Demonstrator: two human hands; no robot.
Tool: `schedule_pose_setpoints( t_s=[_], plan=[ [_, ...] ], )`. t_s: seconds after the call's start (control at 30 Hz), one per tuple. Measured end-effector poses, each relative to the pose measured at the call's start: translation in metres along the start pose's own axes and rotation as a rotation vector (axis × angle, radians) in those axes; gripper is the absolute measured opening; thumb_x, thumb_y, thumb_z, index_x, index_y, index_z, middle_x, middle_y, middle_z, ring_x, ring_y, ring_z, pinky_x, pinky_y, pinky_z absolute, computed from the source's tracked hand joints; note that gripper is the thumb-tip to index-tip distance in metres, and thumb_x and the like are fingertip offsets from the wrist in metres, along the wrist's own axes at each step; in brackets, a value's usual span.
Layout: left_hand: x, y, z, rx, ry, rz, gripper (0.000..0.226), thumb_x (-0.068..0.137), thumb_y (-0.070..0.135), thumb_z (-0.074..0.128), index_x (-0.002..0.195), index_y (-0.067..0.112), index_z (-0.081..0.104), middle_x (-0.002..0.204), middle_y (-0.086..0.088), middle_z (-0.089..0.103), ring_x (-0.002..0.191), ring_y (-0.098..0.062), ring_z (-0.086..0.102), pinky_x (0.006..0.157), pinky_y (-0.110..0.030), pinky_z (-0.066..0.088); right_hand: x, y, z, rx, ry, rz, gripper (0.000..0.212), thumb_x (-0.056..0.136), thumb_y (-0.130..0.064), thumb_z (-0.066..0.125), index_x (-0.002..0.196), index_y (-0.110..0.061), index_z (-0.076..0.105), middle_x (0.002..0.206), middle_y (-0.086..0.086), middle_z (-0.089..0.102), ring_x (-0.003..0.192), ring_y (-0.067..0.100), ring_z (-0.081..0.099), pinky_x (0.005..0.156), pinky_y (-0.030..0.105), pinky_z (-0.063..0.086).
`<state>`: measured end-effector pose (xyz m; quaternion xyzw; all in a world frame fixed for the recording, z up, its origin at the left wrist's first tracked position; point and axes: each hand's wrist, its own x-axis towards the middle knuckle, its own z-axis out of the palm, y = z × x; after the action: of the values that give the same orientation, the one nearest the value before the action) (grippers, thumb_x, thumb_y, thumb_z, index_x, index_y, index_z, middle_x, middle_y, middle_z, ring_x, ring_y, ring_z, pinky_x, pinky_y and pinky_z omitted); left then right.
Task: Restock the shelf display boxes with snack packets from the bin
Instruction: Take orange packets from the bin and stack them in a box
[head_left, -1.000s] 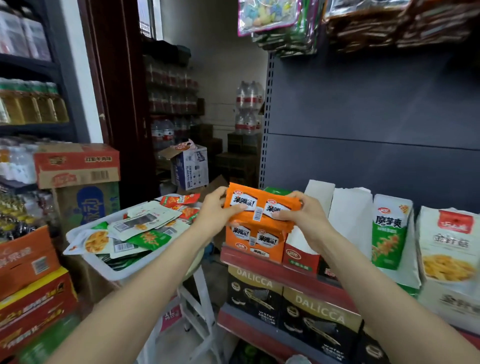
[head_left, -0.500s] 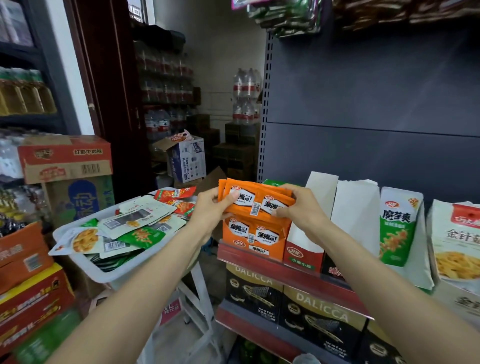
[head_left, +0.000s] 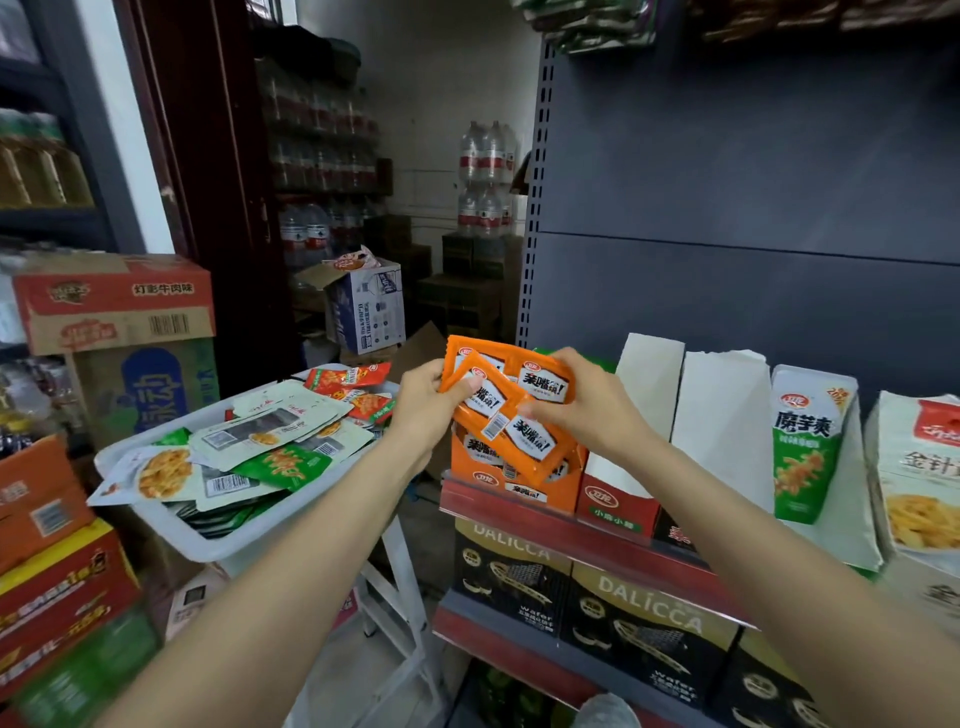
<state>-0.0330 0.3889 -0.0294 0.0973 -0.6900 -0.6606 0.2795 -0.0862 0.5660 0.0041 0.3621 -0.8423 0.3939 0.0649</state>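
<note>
Both hands hold a small stack of orange snack packets (head_left: 511, 410) just above the orange display box (head_left: 470, 467) at the left end of the shelf. My left hand (head_left: 423, 402) grips the stack's left edge and my right hand (head_left: 582, 402) pinches its right side. The packets are tilted and fanned apart. To the left, a white bin (head_left: 249, 535) on a stool holds several loose green, white and red packets (head_left: 260, 447).
Right of the orange box stand a red display box (head_left: 618, 506), two white open boxes (head_left: 722, 415), a green packet box (head_left: 808, 441) and a white one (head_left: 919, 478). Black DALICCA wafer boxes (head_left: 644, 618) fill the shelf below. Cartons (head_left: 114, 301) are stacked at the left.
The orange packets have gone from a squared stack to a tilted, fanned one, raised slightly above the box. Both hands shifted their grip along the stack's edges.
</note>
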Motion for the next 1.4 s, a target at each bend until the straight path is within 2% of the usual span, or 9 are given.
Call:
schedule_pose_setpoints(
  t_s=[0.13, 0.23, 0.33, 0.5, 0.63, 0.8, 1.03, 1.23, 1.4],
  plan=[
    [0.003, -0.001, 0.004, -0.061, -0.025, -0.020, 0.013, 0.090, 0.016, 0.062, 0.099, 0.007, 0.064, 0.097, -0.014, 0.071, 0.084, -0.028, 0.069, 0.073, -0.038, 0.056, 0.000, 0.003, -0.003, -0.051, -0.074, 0.032, 0.053, 0.074, -0.020, 0.079, 0.110, -0.024, 0.039, 0.116, -0.002, 0.061, 0.095, 0.012, 0.063, 0.076, 0.026, 0.054],
    [0.001, -0.005, 0.005, -0.063, -0.042, -0.001, 0.012, 0.090, 0.018, 0.061, 0.096, 0.009, 0.064, 0.090, -0.010, 0.071, 0.078, -0.024, 0.069, 0.066, -0.031, 0.055, 0.002, 0.005, -0.007, -0.024, -0.041, 0.027, 0.040, 0.078, -0.018, 0.075, 0.106, -0.021, 0.046, 0.114, 0.001, 0.063, 0.090, 0.011, 0.062, 0.068, 0.017, 0.049],
    [0.000, -0.007, 0.001, -0.006, -0.037, 0.026, 0.016, 0.089, 0.022, 0.064, 0.098, 0.009, 0.065, 0.096, -0.011, 0.072, 0.088, -0.026, 0.070, 0.079, -0.040, 0.057, 0.001, 0.007, -0.008, -0.012, -0.048, -0.012, 0.022, 0.085, -0.021, 0.067, 0.104, -0.017, 0.055, 0.109, 0.002, 0.066, 0.091, 0.014, 0.065, 0.069, 0.016, 0.049],
    [-0.001, -0.003, -0.013, 0.436, -0.161, 0.163, 0.023, 0.083, 0.013, 0.069, 0.103, 0.015, 0.058, 0.093, 0.008, 0.066, 0.086, -0.005, 0.063, 0.072, -0.019, 0.052, -0.001, 0.017, -0.005, -0.290, -0.071, -0.067, 0.012, 0.092, -0.027, 0.059, 0.085, -0.018, 0.055, 0.083, -0.003, 0.064, 0.080, 0.019, 0.063, 0.069, 0.033, 0.050],
    [0.000, 0.000, -0.011, 0.646, -0.159, 0.280, 0.023, 0.084, 0.013, 0.068, 0.100, 0.017, 0.051, 0.092, 0.009, 0.063, 0.084, -0.002, 0.058, 0.066, -0.013, 0.045, 0.002, 0.017, -0.007, -0.435, -0.142, -0.069, 0.018, 0.093, -0.034, 0.057, 0.082, -0.021, 0.051, 0.074, -0.006, 0.055, 0.070, 0.017, 0.056, 0.060, 0.028, 0.038],
    [0.010, 0.008, -0.015, 0.782, -0.249, 0.262, 0.019, 0.080, 0.018, 0.072, 0.085, 0.022, 0.055, 0.092, 0.003, 0.066, 0.094, -0.015, 0.062, 0.083, -0.038, 0.053, 0.001, 0.018, -0.011, -0.365, -0.191, -0.082, 0.018, 0.091, -0.038, 0.057, 0.086, -0.021, 0.052, 0.080, -0.005, 0.058, 0.072, 0.015, 0.057, 0.059, 0.026, 0.039],
    [0.017, 0.017, -0.021, 1.006, -0.281, 0.276, 0.018, 0.077, 0.030, 0.075, 0.080, 0.027, 0.058, 0.085, 0.006, 0.065, 0.090, -0.016, 0.061, 0.091, -0.047, 0.048, 0.003, 0.015, -0.005, -0.413, -0.210, -0.099, 0.015, 0.094, -0.036, 0.054, 0.088, -0.023, 0.048, 0.085, -0.006, 0.056, 0.074, 0.014, 0.057, 0.056, 0.021, 0.037],
    [0.011, 0.008, -0.016, 0.688, -0.090, 0.311, 0.018, 0.080, 0.022, 0.072, 0.090, 0.019, 0.058, 0.083, 0.011, 0.063, 0.076, -0.001, 0.059, 0.065, -0.012, 0.044, -0.001, 0.016, -0.008, -0.361, -0.055, -0.156, 0.017, 0.095, -0.035, 0.051, 0.087, -0.020, 0.052, 0.083, -0.006, 0.057, 0.074, 0.013, 0.056, 0.060, 0.023, 0.039],
    [0.005, 0.000, -0.024, 0.588, -0.145, 0.258, 0.016, 0.083, 0.020, 0.070, 0.097, 0.016, 0.062, 0.090, 0.007, 0.065, 0.080, -0.003, 0.059, 0.065, -0.011, 0.042, -0.004, 0.016, -0.006, -0.249, -0.157, -0.099, 0.030, 0.095, -0.034, 0.051, 0.068, -0.029, 0.041, 0.068, -0.017, 0.050, 0.062, 0.003, 0.052, 0.053, 0.015, 0.033]
  ],
)
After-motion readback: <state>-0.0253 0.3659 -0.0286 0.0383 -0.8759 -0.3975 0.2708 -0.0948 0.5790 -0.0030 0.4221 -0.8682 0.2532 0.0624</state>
